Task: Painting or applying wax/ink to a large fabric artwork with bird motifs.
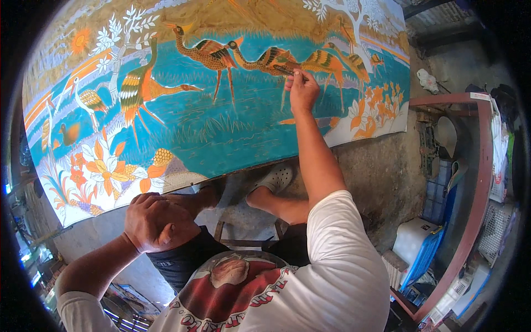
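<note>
A large painted panel (221,149) with long-legged birds on a teal ground spreads out before me. My right hand (304,91) pinches a slim dark brush-like tool (284,70). The tool's tip is over the dark-winged bird (269,60) right of the panel's middle; whether it touches the surface I cannot tell. Below the panel's lower edge, my left hand (152,221) rests on my bent left knee with nothing visible in it. Its fingers drape over the knee and are partly hidden.
At the right stands a reddish-brown frame (484,144) beside stacked things, a blue crate (423,260) and a white container (412,243). A grey clog (276,178) is on my foot beneath the panel. White flowers and leaves (105,171) fill the panel's lower left.
</note>
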Demonstrator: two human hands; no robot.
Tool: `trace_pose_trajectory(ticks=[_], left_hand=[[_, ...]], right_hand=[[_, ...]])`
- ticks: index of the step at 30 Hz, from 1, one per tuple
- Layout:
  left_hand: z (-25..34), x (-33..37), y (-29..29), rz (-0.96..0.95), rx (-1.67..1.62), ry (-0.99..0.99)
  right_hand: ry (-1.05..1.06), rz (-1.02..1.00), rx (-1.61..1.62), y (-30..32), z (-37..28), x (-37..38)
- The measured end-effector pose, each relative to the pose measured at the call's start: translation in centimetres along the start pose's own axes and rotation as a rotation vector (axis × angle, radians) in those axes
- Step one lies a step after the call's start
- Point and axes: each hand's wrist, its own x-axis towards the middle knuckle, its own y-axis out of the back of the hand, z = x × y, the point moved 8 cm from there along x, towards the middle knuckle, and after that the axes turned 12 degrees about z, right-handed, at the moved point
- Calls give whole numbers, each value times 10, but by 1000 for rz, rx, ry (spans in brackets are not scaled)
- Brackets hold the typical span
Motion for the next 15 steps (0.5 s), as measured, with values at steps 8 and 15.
trace_pose_trajectory(ticks=[8, 15], left_hand=[[2, -4, 1, 16, -8, 12], [-4, -3, -3, -23, -5, 33]], right_hand=[[28, 37, -68, 7, -7, 10], [5, 9, -56, -3, 3, 9]])
